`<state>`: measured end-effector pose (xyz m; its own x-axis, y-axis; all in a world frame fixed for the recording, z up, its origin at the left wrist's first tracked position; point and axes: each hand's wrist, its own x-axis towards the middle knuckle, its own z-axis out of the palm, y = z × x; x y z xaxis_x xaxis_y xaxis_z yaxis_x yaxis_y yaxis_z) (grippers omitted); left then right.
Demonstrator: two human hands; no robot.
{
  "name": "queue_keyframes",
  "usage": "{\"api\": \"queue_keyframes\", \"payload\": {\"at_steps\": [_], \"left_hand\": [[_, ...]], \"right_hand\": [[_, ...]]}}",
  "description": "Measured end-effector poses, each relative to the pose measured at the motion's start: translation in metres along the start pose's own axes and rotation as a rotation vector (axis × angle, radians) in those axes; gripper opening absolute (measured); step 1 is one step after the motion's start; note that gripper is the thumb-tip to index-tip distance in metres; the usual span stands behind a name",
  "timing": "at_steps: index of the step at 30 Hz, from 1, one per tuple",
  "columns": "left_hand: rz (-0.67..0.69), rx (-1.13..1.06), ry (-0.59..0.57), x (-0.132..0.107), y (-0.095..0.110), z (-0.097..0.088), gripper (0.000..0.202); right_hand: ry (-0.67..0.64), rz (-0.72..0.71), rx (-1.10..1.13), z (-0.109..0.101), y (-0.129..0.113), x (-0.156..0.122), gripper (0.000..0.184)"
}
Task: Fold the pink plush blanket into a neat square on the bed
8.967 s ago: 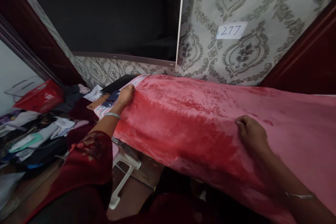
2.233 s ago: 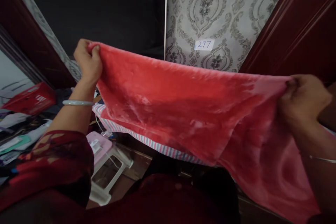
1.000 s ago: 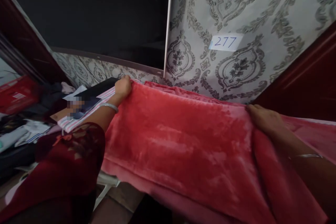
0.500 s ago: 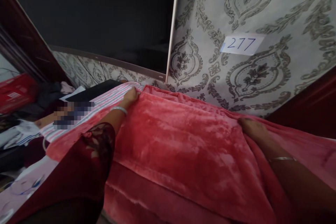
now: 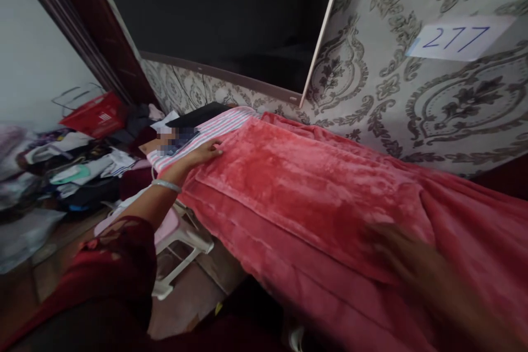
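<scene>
A red plush blanket point(image 5: 289, 187) lies folded in layers across the surface in front of me, its right part draping in loose folds. My left hand point(image 5: 206, 153) is at the blanket's left edge, fingers slightly bent and apart, gripping nothing. My right hand point(image 5: 398, 250) rests over the front right part of the folded layer; it is smeared by motion, but its fingers look stretched out. Pink, white and grey striped cloth point(image 5: 231, 121) shows beyond the left edge of the blanket.
A large dark television point(image 5: 223, 16) hangs on the patterned wall, with a paper marked 277 point(image 5: 460, 38) to its right. At left stand a plastic stool point(image 5: 185, 242), a red basket point(image 5: 97, 115) and heaped clothes point(image 5: 82, 170). A pixelated patch covers part of the striped cloth.
Both hands have let go of the blanket's far fold, which now lies flatter. My right hand has come nearer to me, and the view has swung left, showing the stool and clothes.
</scene>
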<state>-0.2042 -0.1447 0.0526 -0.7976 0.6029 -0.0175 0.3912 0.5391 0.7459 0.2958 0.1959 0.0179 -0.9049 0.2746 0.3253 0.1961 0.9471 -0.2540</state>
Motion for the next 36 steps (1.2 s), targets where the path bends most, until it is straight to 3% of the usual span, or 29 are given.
{"api": "queue_keyframes", "payload": {"at_steps": [3, 8, 13, 18, 22, 27, 33, 36], "left_hand": [[0.052, -0.072, 0.002, -0.042, -0.014, -0.003, 0.044], [0.045, -0.015, 0.000, -0.079, -0.013, -0.004, 0.046], [-0.042, 0.084, 0.096, -0.086, -0.001, 0.000, 0.049], [-0.114, -0.057, 0.102, -0.089, -0.005, -0.006, 0.037], [-0.120, -0.066, 0.099, -0.094, -0.018, -0.016, 0.031], [-0.092, 0.006, 0.068, -0.102, -0.026, -0.019, 0.033], [-0.183, -0.208, 0.086, -0.103, -0.017, -0.020, 0.040], [-0.168, -0.177, 0.108, -0.106, -0.017, -0.022, 0.041]], "right_hand": [[0.011, 0.012, -0.001, 0.016, -0.022, -0.044, 0.043], [0.048, 0.066, -0.180, 0.014, -0.009, -0.075, 0.047], [0.114, 0.215, -0.240, -0.009, -0.005, -0.091, 0.045], [0.165, 0.440, -0.207, -0.041, -0.020, -0.099, 0.052], [0.231, 0.370, -0.207, -0.045, -0.033, -0.115, 0.055], [0.101, 0.177, -0.162, -0.025, -0.033, -0.131, 0.047], [0.133, 0.306, -0.088, -0.031, -0.035, -0.142, 0.048], [0.197, 0.276, -0.084, -0.036, -0.032, -0.153, 0.050]]}}
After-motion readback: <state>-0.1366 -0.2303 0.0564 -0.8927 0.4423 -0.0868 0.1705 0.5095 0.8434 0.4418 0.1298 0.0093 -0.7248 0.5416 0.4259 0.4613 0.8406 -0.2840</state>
